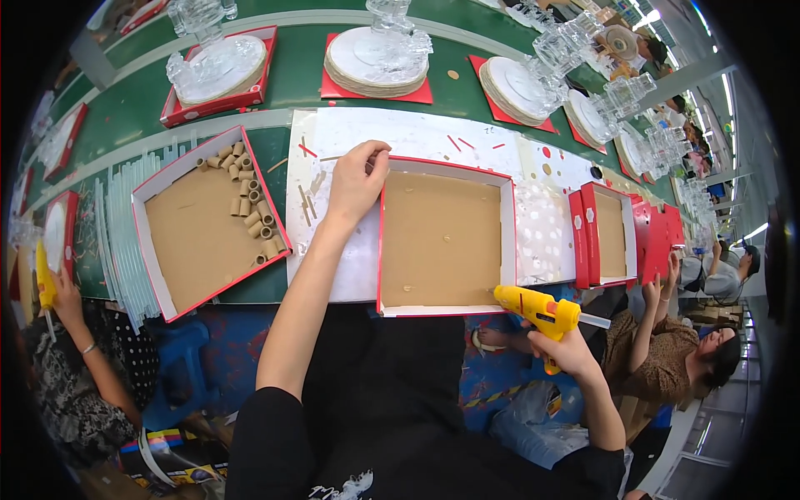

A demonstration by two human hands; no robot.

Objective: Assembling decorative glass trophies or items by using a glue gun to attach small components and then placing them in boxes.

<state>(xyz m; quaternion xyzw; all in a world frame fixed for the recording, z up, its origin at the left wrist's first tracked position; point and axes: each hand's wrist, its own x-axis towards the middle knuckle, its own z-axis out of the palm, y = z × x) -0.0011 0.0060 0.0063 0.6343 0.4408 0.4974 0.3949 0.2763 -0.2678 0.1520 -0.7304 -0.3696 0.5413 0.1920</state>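
A shallow red-edged cardboard box (448, 242) with white inner walls and a brown bottom lies in front of me. My left hand (360, 179) has its fingers curled round the box's far left corner; the fingertips are partly hidden. In my right hand (568, 348) is a yellow glue gun (540, 308), with a clear glue stick poking out of its back. Its nozzle points left over the near right corner inside the box. Small glossy spots, which look like glue, dot the brown bottom near its left corners and middle.
On the left, a similar box (192, 225) holds several short cardboard tubes (242, 187), beside a bundle of clear glue sticks (129, 237). Red boxes (612, 233) stand at right. Stacked round discs (375, 62) line the green bench. Co-workers sit on both sides, one holding another glue gun.
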